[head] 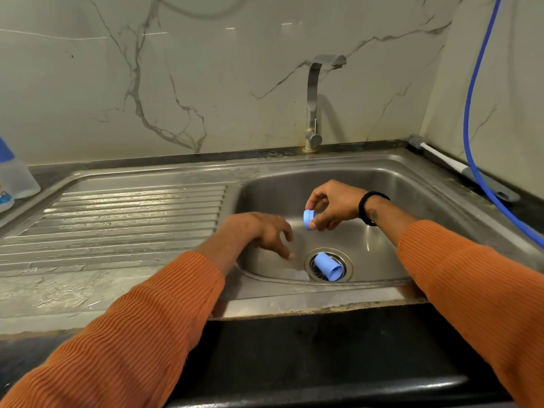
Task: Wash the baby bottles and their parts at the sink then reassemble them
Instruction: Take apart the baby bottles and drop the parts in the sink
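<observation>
Two blue bottle parts are visible at the stainless steel sink (382, 184). Blue screw ring (308, 219): pinched on edge between the thumb and fingers of the right hand (334, 206), held above the basin, clear of the basin floor. Blue cap (328, 267): lying on its side on the drain strainer (347, 262) at the bottom of the basin, open end toward the near right.

Left hand (259, 231): over the left part of the basin, palm down, fingers spread and loosely bent, holding nothing; fingertips point toward the drain, near the cap but apart from it. Whether they touch the basin floor cannot be told.

Both arms wear ribbed orange sleeves (141, 334); a black band (366, 209) sits on the right wrist.

Faucet (315, 101): mounted behind the basin, spout turned right, no stream visible. Draining board (123, 219) left of the basin: wet, with droplets and streaks. Clear bottle with blue top (14, 175): standing at the far left edge on the dark counter, partly cut off by the frame. Bottle brush (441, 157): lying on the counter at the back right corner, bristle head toward the wall. Blue hose (468, 113): hanging down the right wall, crossing over the brush handle.
</observation>
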`<state>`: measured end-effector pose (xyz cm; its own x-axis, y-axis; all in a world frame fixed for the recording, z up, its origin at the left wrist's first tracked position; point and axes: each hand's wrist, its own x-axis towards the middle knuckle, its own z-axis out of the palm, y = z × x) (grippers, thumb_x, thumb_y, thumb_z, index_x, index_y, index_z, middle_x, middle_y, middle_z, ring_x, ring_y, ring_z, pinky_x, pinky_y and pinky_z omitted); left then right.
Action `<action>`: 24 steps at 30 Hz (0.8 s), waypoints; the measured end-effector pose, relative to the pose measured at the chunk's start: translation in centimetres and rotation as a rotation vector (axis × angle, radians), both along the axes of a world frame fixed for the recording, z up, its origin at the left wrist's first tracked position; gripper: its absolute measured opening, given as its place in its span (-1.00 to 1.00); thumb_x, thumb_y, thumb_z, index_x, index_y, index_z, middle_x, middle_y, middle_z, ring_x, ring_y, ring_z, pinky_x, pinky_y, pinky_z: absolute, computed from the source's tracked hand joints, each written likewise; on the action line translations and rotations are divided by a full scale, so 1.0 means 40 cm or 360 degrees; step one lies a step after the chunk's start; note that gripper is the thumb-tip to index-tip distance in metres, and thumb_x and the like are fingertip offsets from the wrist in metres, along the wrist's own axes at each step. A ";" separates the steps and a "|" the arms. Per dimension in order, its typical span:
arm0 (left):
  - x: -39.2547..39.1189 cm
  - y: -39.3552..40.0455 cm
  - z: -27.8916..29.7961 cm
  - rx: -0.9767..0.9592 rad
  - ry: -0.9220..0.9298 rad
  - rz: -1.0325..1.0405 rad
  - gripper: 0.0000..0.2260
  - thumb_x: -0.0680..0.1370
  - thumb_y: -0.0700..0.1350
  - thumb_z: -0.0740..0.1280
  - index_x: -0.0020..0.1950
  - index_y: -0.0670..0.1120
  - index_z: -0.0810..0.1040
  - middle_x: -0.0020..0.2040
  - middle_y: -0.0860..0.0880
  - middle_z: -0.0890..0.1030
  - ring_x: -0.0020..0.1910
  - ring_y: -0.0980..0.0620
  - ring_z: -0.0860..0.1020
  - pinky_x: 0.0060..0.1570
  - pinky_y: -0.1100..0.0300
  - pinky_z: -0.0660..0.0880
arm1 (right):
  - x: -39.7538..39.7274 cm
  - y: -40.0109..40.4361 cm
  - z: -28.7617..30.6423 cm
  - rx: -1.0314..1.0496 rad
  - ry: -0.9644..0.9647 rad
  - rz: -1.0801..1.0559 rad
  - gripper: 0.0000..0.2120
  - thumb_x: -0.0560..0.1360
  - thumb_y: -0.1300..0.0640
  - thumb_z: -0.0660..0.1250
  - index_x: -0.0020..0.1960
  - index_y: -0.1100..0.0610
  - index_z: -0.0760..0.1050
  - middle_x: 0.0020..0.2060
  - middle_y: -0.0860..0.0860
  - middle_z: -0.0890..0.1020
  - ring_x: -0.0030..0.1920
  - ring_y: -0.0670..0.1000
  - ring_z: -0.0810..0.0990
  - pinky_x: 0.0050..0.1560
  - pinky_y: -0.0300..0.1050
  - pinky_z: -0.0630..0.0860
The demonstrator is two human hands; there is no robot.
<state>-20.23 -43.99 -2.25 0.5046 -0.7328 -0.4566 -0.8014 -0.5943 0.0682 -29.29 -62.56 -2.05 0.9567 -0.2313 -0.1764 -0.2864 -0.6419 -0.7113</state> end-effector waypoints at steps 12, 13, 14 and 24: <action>0.015 0.051 0.099 -0.1634 -0.0015 0.0110 -0.49 0.49 -0.07 0.56 0.41 -0.05 0.52 0.19 -0.09 0.65 0.10 -0.05 0.65 0.18 -0.05 0.60 | -0.010 0.041 0.088 0.1224 -0.0470 0.0098 -0.58 0.48 0.36 0.49 0.32 0.29 0.54 0.14 0.27 0.70 0.16 0.23 0.71 0.19 0.06 0.65; 0.016 0.052 0.101 -0.1682 -0.0005 0.0142 -0.49 0.48 -0.07 0.56 0.40 -0.05 0.53 0.17 -0.09 0.65 0.09 -0.04 0.66 0.17 -0.05 0.60 | -0.012 0.038 0.089 0.1251 -0.0493 0.0084 -0.58 0.48 0.36 0.48 0.32 0.30 0.55 0.15 0.27 0.69 0.17 0.23 0.70 0.19 0.06 0.65; 0.019 0.052 0.101 -0.1729 0.0018 0.0172 -0.49 0.47 -0.06 0.57 0.39 -0.05 0.54 0.16 -0.08 0.66 0.08 -0.03 0.66 0.17 -0.05 0.61 | -0.013 0.034 0.089 0.1274 -0.0513 0.0054 -0.59 0.48 0.37 0.47 0.31 0.31 0.55 0.14 0.28 0.69 0.17 0.24 0.70 0.19 0.06 0.66; 0.026 0.038 0.098 -0.1997 0.0642 0.0436 -0.62 0.53 -0.15 0.52 0.34 -0.10 0.58 0.06 -0.13 0.72 0.03 -0.08 0.71 0.01 0.05 0.68 | -0.010 0.052 0.101 0.1119 -0.0808 -0.0055 -0.65 0.45 0.28 0.53 0.21 0.32 0.61 0.06 0.29 0.71 0.06 0.21 0.72 0.01 0.00 0.70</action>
